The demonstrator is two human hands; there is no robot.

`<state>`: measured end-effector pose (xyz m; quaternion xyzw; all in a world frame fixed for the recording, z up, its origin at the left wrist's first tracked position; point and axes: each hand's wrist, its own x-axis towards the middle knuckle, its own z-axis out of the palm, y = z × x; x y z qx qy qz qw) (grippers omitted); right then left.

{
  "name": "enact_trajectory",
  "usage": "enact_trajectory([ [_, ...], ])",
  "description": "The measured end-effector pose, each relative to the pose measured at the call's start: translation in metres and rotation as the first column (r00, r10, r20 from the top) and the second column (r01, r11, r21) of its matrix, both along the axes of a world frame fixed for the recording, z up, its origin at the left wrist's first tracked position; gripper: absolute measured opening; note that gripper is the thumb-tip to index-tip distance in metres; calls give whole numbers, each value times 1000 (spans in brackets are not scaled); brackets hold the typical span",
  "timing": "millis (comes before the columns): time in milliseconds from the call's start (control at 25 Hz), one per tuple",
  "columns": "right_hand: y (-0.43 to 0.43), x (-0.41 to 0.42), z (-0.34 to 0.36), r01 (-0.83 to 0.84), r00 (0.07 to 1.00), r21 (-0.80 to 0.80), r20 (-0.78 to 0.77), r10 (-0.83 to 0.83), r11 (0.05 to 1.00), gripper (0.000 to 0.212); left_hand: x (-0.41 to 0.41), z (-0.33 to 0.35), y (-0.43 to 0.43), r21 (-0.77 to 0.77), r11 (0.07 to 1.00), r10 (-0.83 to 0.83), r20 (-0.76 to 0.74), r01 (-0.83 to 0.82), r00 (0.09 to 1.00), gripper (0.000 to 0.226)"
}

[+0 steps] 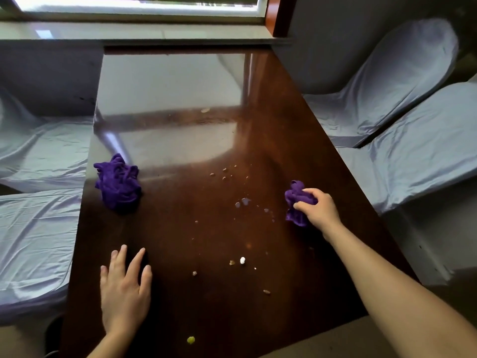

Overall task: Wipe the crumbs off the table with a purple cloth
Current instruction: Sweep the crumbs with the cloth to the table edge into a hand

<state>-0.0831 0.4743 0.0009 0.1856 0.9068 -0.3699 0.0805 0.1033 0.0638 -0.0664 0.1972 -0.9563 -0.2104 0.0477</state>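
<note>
Your table (206, 293) fills most of the view: a long, dark brown, glossy top that runs away from you to the window sill (134, 32), with the window's light mirrored across its far half. Chairs under pale blue-grey covers stand on both sides, two on the right (402, 81) and two on the left (38, 156), all just beside the table's long edges.

Your right arm reaches out over the table's right side, and your right hand (321, 211) is closed around a purple cloth (296, 202). The fingers are curled tightly into the bunched fabric, which sticks out past them on the far and left sides and presses on the table top near its right edge. A second purple cloth (118, 184), crumpled into a bigger heap, lies on its own near the left edge, well apart from both hands.

Your left hand (125, 288) lies flat, palm down, on the near left part of the table, fingers spread wide and holding nothing.

The crumbs (242, 260) are scattered between your two hands, across the middle of the table: a loose group farther out, a few pale bits level with the gripped cloth (some look more like wet spots, though you cannot tell for sure), a bright white piece nearer you, and a single yellow-green morsel (190, 340) close to the near edge.
</note>
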Motion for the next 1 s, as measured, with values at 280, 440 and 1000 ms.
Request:
enact_trajectory([
  [280,-78,40,-31,-429,863,331,-123,490,840,46,0,3,6,-57,998,4,14,-4,1000,56],
  [440,-89,39,-4,-519,798,203,-233,556,830,42,-1,7,9,-60,998,4,12,-3,1000,59],
  [1000,-156,15,-20,-716,666,264,-20,746,646,47,-1,7,9,-98,995,3,28,0,1000,65],
])
